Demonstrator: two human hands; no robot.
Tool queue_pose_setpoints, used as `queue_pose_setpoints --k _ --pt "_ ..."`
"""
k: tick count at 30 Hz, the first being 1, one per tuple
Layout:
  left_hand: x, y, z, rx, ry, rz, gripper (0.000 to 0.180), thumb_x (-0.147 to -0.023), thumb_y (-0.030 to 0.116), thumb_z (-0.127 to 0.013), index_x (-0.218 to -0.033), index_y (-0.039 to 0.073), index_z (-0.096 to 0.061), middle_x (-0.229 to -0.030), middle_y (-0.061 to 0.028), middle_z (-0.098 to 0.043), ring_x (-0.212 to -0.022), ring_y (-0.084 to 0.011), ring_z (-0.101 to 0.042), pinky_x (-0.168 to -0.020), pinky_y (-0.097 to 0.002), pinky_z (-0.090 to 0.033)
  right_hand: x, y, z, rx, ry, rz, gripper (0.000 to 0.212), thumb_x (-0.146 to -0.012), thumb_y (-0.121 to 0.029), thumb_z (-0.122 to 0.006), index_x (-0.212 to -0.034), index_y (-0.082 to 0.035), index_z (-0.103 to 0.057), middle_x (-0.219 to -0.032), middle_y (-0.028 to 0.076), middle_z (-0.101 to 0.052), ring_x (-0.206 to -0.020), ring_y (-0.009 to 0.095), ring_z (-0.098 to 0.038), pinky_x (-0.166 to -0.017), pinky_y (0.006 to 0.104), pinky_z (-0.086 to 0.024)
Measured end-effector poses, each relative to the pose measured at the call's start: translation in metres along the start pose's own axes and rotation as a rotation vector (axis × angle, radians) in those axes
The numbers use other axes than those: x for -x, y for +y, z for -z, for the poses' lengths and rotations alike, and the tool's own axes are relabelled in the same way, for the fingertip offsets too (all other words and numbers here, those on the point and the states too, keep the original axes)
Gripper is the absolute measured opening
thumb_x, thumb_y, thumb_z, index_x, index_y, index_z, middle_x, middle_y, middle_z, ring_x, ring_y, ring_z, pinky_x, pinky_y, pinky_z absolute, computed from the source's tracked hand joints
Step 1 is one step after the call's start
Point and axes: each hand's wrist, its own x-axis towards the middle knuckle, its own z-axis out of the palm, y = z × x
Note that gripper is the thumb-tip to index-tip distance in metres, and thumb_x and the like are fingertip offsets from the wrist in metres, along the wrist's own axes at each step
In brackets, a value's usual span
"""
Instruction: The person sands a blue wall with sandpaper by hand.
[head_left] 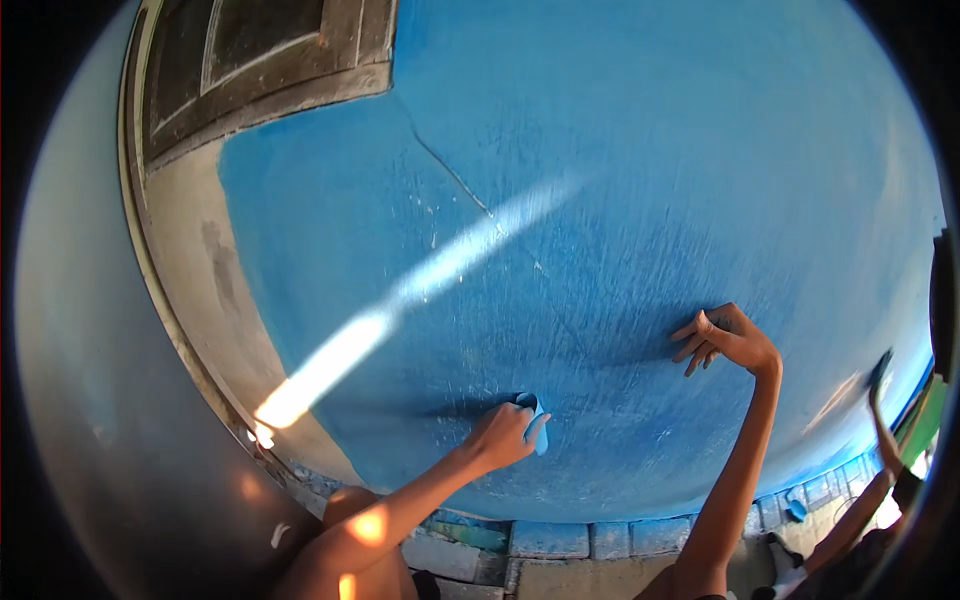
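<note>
Low on a blue painted wall, my left hand pinches a curled sheet of sandpaper, blue outside with a dark inner side. The sheet is at the wall surface. Fine scratches and pale scuffs cover the paint around it. To the right and higher, my right hand is bent at the wrist close to the wall, its fingers apart and holding nothing that I can see. Whether its fingertips touch the paint, I cannot tell.
A dark wooden shutter or door panel is at upper left, above an unpainted strip. Grey blocks edge the wall's foot. At far right, another person's arm reaches to the wall. A small blue scrap lies below.
</note>
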Motion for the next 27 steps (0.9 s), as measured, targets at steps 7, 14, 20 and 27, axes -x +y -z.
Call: queue_pose_setpoints --k 7,14,20,27 --pt "-0.035 0.010 0.052 0.034 0.301 -0.026 0.024 -0.086 0.018 -0.059 -0.071 -0.001 -0.063 -0.058 -0.0179 -0.058 -0.050 -0.0334 -0.058 -0.048 -0.0384 -0.044 0.007 -0.013 0.019 0.056 1.070 0.657 0.028 -0.086 -0.020 -0.066 -0.105 -0.001 -0.064 -0.093 0.005 -0.064 -0.075 0.009 -0.057 -0.059 0.0238 -0.046" --pt "0.002 0.003 -0.013 -0.143 -0.074 -0.132 0.028 -0.088 0.018 -0.055 -0.066 0.002 -0.060 -0.049 -0.0158 -0.052 -0.041 -0.0310 -0.053 -0.041 -0.0384 -0.041 -0.011 -0.005 0.026 0.444 1.446 0.665 0.053 -0.091 -0.038 -0.053 -0.136 -0.011 -0.043 -0.142 0.014 -0.038 -0.135 0.028 -0.031 -0.109 0.0469 -0.024" --pt "-0.033 0.012 0.049 -0.030 0.281 -0.063 0.030 -0.088 0.017 -0.055 -0.063 0.002 -0.057 -0.049 -0.0162 -0.054 -0.042 -0.0302 -0.056 -0.040 -0.0381 -0.041 -0.044 0.038 -0.009 0.769 1.600 0.327 0.055 -0.094 -0.042 -0.042 -0.141 -0.015 -0.036 -0.150 0.013 -0.024 -0.140 0.029 -0.019 -0.112 0.0488 -0.013" --pt "0.003 -0.013 -0.022 -0.084 -0.109 -0.044 0.024 -0.087 0.017 -0.058 -0.073 -0.001 -0.064 -0.055 -0.0209 -0.055 -0.048 -0.0335 -0.057 -0.047 -0.0395 -0.043 -0.049 0.026 -0.012 0.764 1.567 0.439 0.052 -0.095 -0.041 -0.040 -0.141 -0.016 -0.036 -0.149 0.012 -0.026 -0.139 0.028 -0.020 -0.111 0.0489 -0.014"
